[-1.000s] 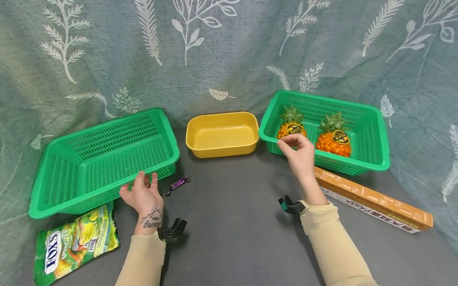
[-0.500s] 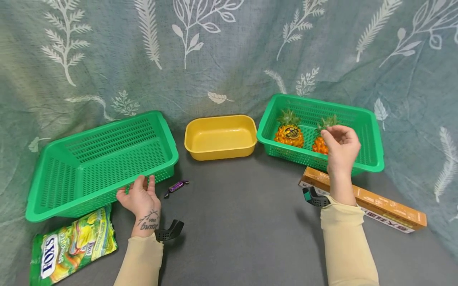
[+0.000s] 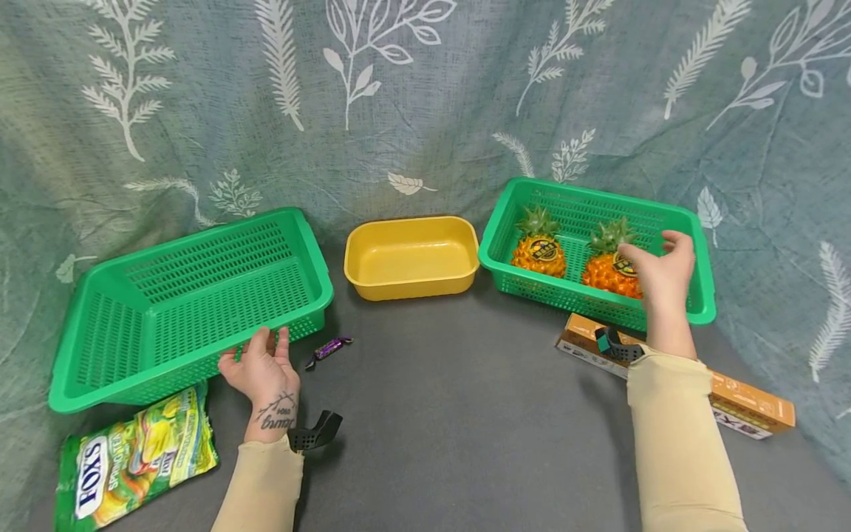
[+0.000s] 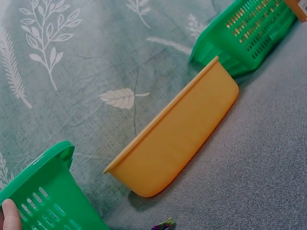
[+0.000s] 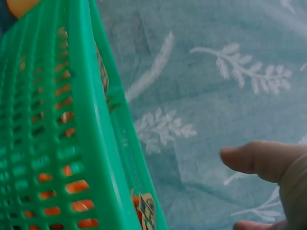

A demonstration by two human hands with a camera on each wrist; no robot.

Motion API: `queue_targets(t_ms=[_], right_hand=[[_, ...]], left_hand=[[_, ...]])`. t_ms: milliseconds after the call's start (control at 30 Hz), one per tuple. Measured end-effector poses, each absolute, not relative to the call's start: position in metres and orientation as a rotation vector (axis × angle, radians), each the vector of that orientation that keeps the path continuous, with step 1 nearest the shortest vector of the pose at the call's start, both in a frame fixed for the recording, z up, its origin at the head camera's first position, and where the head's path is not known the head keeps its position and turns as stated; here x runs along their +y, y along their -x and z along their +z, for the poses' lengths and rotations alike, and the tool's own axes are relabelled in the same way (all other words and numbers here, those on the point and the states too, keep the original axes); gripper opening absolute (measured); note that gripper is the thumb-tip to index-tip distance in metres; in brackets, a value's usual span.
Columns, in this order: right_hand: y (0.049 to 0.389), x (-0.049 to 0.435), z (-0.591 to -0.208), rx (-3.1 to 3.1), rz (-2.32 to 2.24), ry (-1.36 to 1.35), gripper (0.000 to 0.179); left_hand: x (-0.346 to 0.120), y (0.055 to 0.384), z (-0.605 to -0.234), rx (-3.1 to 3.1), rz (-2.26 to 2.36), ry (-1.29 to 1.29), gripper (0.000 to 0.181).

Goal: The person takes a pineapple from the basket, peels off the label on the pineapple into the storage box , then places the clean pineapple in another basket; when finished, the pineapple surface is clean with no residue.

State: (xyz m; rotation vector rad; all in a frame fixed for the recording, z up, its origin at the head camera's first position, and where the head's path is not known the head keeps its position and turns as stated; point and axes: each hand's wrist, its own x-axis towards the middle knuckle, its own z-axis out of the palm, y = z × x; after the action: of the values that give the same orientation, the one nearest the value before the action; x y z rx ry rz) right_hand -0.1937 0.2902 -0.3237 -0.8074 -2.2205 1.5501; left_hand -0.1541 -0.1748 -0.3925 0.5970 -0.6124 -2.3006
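Note:
My left hand (image 3: 262, 375), palm turned up, has its fingertips at the front rim of the left green basket (image 3: 149, 362). In the left wrist view one of its fingers (image 4: 11, 216) lies against the outside of this basket, just under the rim. Over the right green basket (image 3: 552, 292) is my right hand (image 3: 665, 279), thumb and fingers spread apart with nothing between them. Two small orange pineapples with green crowns lie in that basket: the left pineapple (image 3: 535, 255) in full view, the right pineapple (image 3: 601, 275) partly covered by my hand.
A yellow tub (image 3: 412, 287) stands between the baskets. A purple-wrapped candy (image 3: 330, 349) lies near the left basket's corner. The Fox's candy bag (image 3: 142, 458) is in front of that basket. A long pasta box (image 3: 747, 399) lies under my right forearm. A patterned curtain (image 3: 432, 96) hangs behind.
My right hand has moved rightward from the right basket's front left rim, across the right pineapple, and its thumb and fingers have spread apart. My left hand keeps its place.

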Motion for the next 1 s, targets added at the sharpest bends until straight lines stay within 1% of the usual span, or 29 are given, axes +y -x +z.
queue_targets(t_ms=[67,167,433,667,800,933,1000], right_hand=[[0.197,0.295,-0.318,-2.329,1.532,0.836,0.082],[0.200,0.299,-0.314,-2.485,1.495,0.869,0.092],[0.206,0.305,-0.316,-2.831,1.384,0.928,0.104],[0.215,0.311,-0.319,-3.097,1.357,0.758,0.116],[0.219,0.312,-0.320,-3.193,1.322,0.695,0.115],[0.221,0.311,-0.321,-3.228,1.262,0.714,0.112],[0.222,0.311,-0.321,-3.249,1.236,0.712,0.114]], left_hand=[[-0.176,0.154,-0.391,-0.608,-2.300,-0.602,0.041],[-0.178,0.154,-0.390,-0.601,-2.301,-0.602,0.041],[-0.177,0.151,-0.391,-0.638,-2.308,-0.601,0.041],[-0.177,0.150,-0.391,-0.647,-2.309,-0.609,0.040],[-0.177,0.150,-0.391,-0.656,-2.296,-0.615,0.039],[-0.177,0.150,-0.391,-0.657,-2.279,-0.615,0.040],[-0.177,0.151,-0.391,-0.654,-2.264,-0.608,0.043]])
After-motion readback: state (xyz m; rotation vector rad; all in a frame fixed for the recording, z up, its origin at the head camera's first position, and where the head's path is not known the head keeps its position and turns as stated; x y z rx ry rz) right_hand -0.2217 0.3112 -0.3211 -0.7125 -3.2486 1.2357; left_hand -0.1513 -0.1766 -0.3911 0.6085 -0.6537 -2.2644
